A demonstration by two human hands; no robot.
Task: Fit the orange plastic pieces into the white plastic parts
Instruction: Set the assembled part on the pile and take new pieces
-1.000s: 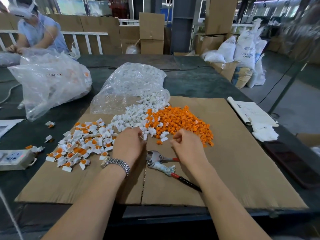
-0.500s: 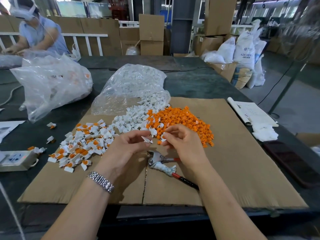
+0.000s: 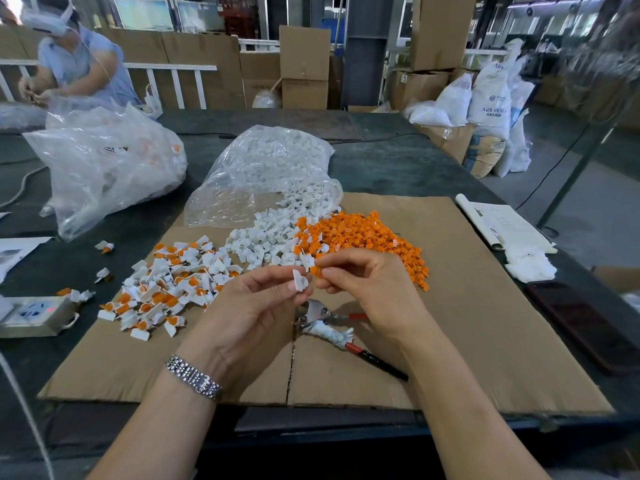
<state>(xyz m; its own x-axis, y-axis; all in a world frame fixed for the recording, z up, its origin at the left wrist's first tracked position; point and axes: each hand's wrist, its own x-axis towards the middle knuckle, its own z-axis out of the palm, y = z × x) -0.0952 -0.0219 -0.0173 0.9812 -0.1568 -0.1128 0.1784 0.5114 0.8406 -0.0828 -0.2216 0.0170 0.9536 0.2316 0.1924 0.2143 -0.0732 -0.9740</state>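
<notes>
My left hand [image 3: 252, 306] pinches a white plastic part [image 3: 300, 280] above the cardboard sheet [image 3: 485, 341]. My right hand [image 3: 367, 289] pinches a small orange piece [image 3: 315, 270] right beside that part, nearly touching it. Behind the hands lie a heap of loose orange pieces [image 3: 363, 237] and a heap of loose white parts [image 3: 270, 240]. To the left is a spread of white parts with orange pieces in them [image 3: 166, 285].
Red-handled pliers [image 3: 332, 327] lie on the cardboard under my hands. A clear bag of white parts [image 3: 263, 171] and a bigger bag [image 3: 104, 164] sit behind. A power strip [image 3: 34, 313] is at left, papers [image 3: 502, 223] and a dark phone [image 3: 581, 323] at right. Another person [image 3: 76, 60] works at far left.
Both hands lifted off the heaps, the left with a white part and the right with an orange piece, and came together above the pliers.
</notes>
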